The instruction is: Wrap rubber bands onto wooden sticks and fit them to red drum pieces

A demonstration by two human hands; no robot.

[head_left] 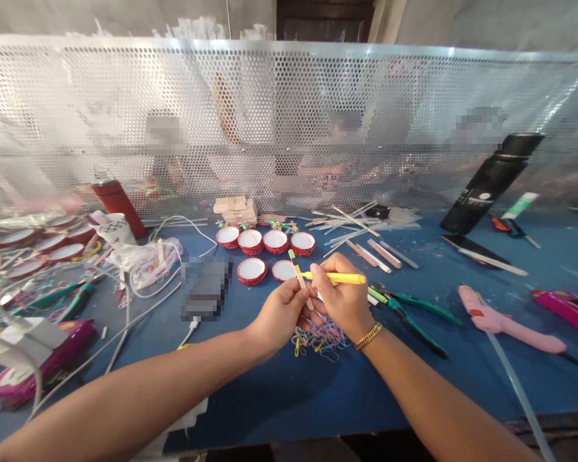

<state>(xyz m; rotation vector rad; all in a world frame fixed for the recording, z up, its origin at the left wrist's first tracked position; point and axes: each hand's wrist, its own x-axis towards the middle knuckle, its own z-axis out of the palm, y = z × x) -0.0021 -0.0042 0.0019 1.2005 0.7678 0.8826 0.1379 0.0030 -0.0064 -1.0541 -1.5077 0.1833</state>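
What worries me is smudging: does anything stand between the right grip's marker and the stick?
Nothing visible does. The right grip holds the yellow marker with its tip at the stick; the left grip holds the stick lower down.

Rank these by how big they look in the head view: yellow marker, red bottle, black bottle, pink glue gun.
1. Black bottle
2. Pink glue gun and red bottle, unranked: the gun looks longer but slimmer, and lies nearer the camera
3. Yellow marker, in the right hand

2 bare hands (289, 308) close together, wrists angled inward
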